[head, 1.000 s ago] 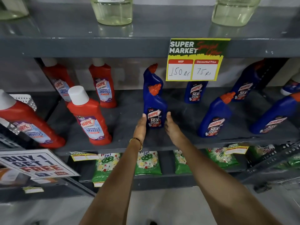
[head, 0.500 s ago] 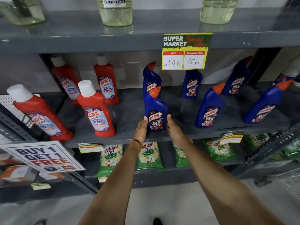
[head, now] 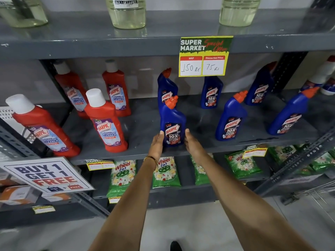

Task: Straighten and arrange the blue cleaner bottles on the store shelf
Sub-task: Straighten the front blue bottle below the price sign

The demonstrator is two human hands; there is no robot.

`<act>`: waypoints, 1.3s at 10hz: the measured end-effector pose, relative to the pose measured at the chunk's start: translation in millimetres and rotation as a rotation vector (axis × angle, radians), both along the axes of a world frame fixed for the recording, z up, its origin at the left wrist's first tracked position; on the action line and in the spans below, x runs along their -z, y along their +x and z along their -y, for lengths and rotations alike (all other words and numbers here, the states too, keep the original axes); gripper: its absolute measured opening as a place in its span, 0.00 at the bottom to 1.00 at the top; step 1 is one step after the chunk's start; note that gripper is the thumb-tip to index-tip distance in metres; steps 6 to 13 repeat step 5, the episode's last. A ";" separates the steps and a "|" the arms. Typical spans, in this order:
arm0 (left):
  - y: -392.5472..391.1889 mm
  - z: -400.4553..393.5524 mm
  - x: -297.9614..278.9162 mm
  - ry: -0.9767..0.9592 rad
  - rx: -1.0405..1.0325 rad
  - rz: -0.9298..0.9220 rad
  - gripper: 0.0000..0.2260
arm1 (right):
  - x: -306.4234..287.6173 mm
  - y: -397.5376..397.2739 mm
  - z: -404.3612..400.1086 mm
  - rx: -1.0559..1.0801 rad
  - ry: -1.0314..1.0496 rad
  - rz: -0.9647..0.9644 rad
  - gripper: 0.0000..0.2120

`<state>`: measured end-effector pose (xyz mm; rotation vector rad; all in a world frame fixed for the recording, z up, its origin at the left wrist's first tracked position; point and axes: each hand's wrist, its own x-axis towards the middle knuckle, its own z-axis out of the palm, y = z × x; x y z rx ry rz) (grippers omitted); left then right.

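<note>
Both hands, left hand [head: 157, 144] and right hand [head: 190, 144], have fingers clamped on the front blue bottle [head: 173, 126] near the shelf [head: 145, 131] front edge; I'd turn it gently, label forward.

We see a grey metal shelf [head: 141, 131] in a store. On it stand six blue cleaner bottles with orange caps. One blue bottle [head: 173, 124] is at the front, with another blue bottle [head: 166, 87] close behind it. Two more front bottles [head: 231, 120] [head: 288, 115] stand to the right, and two back bottles [head: 211, 92] [head: 260, 87] are by the wall. Four red bottles [head: 107, 124] with white caps stand on the left.
</note>
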<state>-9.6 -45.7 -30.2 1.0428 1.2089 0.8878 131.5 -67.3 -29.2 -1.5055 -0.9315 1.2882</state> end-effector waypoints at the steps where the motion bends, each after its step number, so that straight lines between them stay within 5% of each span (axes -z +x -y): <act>1: 0.1 0.8 -0.4 0.001 -0.003 0.007 0.26 | -1.4 -1.1 0.3 -0.001 -0.001 0.002 0.30; 4: 0.2 13.1 -7.0 -0.005 0.023 -0.095 0.27 | -7.2 -4.0 14.0 0.058 0.004 0.079 0.27; 5: -1.3 26.1 -8.9 -0.015 -0.011 -0.171 0.30 | -8.1 -6.7 33.2 0.118 0.043 0.261 0.26; 13: -1.3 26.1 -8.9 -0.015 -0.011 -0.171 0.30 | -8.1 -6.7 33.2 0.118 0.043 0.261 0.26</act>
